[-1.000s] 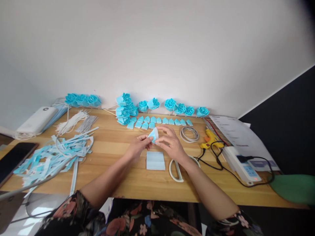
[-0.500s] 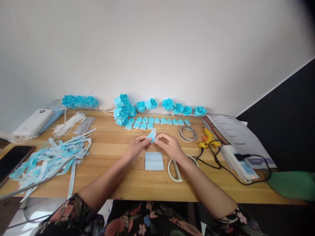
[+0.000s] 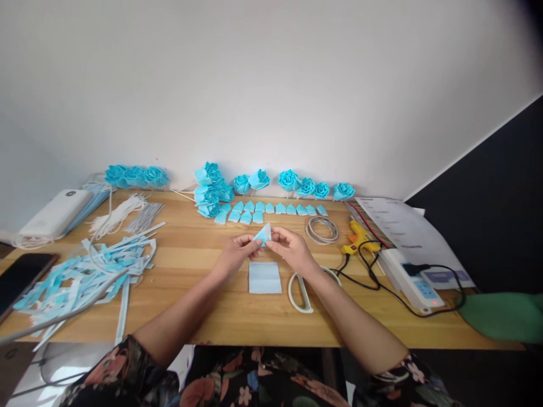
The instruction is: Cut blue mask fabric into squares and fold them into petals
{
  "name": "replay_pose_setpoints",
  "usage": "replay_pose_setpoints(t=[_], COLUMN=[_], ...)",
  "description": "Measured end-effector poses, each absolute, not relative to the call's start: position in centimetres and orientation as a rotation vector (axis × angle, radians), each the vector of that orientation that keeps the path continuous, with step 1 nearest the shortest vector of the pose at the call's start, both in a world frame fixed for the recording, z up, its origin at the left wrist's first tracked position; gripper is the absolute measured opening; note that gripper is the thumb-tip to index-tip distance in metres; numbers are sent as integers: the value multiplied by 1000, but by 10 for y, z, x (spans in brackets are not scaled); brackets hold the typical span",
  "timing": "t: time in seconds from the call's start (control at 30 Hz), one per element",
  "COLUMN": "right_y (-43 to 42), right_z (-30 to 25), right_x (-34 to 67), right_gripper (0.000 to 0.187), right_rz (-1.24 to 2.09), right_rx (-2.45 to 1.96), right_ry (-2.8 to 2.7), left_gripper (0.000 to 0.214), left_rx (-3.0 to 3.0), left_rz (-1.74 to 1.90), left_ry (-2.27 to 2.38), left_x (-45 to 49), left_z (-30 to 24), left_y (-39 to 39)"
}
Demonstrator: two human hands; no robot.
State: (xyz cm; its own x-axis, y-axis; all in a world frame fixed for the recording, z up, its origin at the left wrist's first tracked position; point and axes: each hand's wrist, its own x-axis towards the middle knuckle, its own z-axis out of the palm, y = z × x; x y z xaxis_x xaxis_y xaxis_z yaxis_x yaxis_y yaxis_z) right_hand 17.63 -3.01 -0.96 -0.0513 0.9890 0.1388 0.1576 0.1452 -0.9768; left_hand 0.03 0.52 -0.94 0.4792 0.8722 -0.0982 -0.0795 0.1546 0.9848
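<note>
Blue folded fabric piece (image 3: 263, 234), at frame centre above the flat blue rectangle (image 3: 264, 277), is pinched between the left hand (image 3: 236, 255) and right hand (image 3: 291, 249), both closed on it; edges are best kept aligned while creased.

Fingers (image 3: 275, 242) partly hide blue piece (image 3: 265, 232).

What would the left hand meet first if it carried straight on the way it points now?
The small folded blue piece pinched in the left hand, then probably the fingertips of the right hand.
</note>
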Motion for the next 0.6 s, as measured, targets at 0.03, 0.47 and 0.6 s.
replay_pose_setpoints(t=[0.03,0.47,0.6], right_y=[-30,-34,-34], right_z=[-10,-2,-3], right_x=[177,174,175], right_gripper=[35,21,19], right_rz=[1057,1054,1039], right_rx=[-1189,-1175,-1172], right_ry=[-1432,-1514,-1494], left_gripper=[36,34,33], left_rx=[1243,1291,1351], left_rz=[812,782,724], left_ry=[832,878,880], left_x=[0,1,1], left_z=[-9,-9,-9], left_y=[5,7,6])
